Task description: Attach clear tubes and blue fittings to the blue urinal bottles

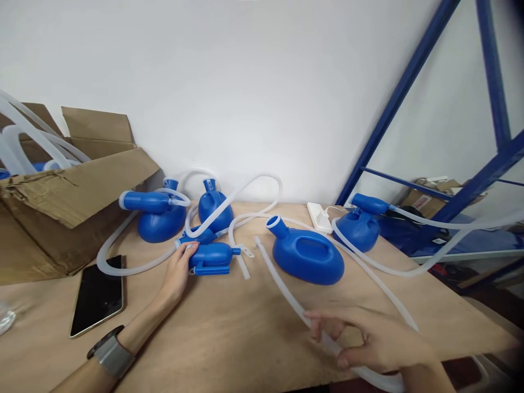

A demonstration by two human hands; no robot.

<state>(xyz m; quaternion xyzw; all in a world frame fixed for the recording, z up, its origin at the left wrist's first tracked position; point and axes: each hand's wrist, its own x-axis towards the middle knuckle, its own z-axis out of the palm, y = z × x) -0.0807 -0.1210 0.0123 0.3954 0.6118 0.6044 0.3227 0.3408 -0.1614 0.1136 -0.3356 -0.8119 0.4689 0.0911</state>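
**Two hands among blue vessels and clear tubing**

An open cardboard box [61,202] stood well off to the left of the left hand [177,273]. Pale hoses [24,131] looped up out of the box, with a bit of blue plastic showing among them.

The left hand's fingertips rested on the white-collared end of a small blue bottle [210,256], which lay on its side on the table [229,333] and stretched away to the right of that grip. The fingers lay close together against the bottle. Whether they had closed round it could not be told.

Beyond that grip sat two round blue vessels [159,218] [215,210], each with hose attached. A dark phone [98,295] lay flat to the grip's left.

The right hand [368,344] was blurred, its grip pinching a clear tube [282,284] between thumb and fingers. From there the tube ran up and to the left across the table, its free end near the small blue bottle.

A large blue vessel [307,254] lay beyond the right grip, just beside the tube, its open spout pointing left. Its inside could not be seen.
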